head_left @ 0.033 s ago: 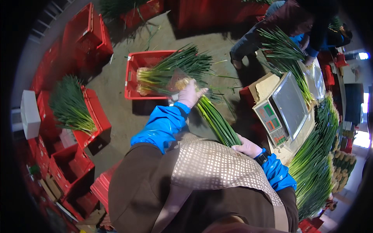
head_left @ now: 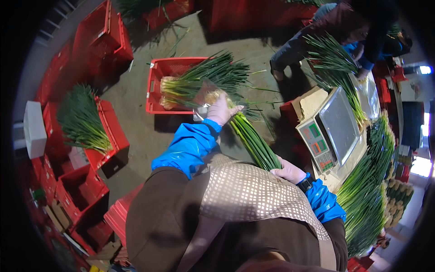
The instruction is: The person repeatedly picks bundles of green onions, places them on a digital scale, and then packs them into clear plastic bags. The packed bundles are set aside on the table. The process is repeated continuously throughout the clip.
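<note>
A bunch of spring onions [head_left: 256,143] slants across in front of my apron, gripped at both ends. My left hand [head_left: 220,111], gloved, is closed round it near the pale roots, with the thumb pointing right. Something clear, like thin plastic, shows by the root end. Lower right, my right hand [head_left: 288,171] is wrapped round the green leaves, its fingers partly hidden beneath. Just beyond my left hand is a red crate [head_left: 153,86] on the floor, with more spring onion bunches [head_left: 181,86] lying in it, roots to the left and leaves over the right rim.
A weighing scale [head_left: 337,124] stands to the right on a table. A large heap of spring onions [head_left: 371,181] lies beside it. Another person [head_left: 294,50] works at the far right, a hand on more onions. Red crates [head_left: 84,190] crowd the left, one holding onions [head_left: 86,122].
</note>
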A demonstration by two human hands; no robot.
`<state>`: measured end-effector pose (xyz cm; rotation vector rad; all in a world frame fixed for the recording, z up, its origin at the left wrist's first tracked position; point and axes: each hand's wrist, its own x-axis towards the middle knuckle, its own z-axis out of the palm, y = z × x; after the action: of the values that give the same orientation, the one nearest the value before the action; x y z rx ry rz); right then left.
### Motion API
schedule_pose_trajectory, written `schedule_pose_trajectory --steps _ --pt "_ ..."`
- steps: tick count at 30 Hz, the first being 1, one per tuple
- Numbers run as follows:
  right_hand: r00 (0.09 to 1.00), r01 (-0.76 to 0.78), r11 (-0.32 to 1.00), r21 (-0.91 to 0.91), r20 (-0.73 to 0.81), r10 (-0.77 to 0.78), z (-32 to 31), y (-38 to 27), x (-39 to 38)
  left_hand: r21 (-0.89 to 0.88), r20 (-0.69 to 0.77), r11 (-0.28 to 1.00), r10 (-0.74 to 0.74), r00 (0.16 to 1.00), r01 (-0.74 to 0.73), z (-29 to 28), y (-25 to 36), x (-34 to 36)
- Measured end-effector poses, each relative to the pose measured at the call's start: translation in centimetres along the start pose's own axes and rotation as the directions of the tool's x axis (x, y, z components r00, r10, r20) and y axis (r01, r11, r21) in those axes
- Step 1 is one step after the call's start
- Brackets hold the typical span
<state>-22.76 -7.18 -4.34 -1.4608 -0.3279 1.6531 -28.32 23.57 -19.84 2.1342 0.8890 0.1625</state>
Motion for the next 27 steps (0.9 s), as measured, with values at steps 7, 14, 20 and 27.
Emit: schedule_pose_trajectory --steps 7,14,20,27 --pt "0.994 -0.081 0.99 -0.111 0.059 0.088 0.2 -4.4 2.7 -0.017 0.136 0.994 -0.109 0.985 0.113 -1.3 -4.9 0.2" --pt "0.988 -0.106 0.981 -0.162 0.098 0.123 -0.9 -4.7 4.3 -0.043 0.213 0.995 0.101 0.972 -0.094 -3.7 -2.2 0.3" --pt "0.984 -0.119 0.993 0.001 0.133 0.118 -1.0 -4.0 4.4 -0.128 0.09 0.983 0.142 0.986 -0.13 -6.7 -2.7 -1.9" --pt "0.986 -0.145 0.977 0.154 0.104 0.13 -1.1 -3.5 5.0 -0.111 0.191 0.954 -0.253 0.948 0.277 -1.7 -4.3 -3.6"
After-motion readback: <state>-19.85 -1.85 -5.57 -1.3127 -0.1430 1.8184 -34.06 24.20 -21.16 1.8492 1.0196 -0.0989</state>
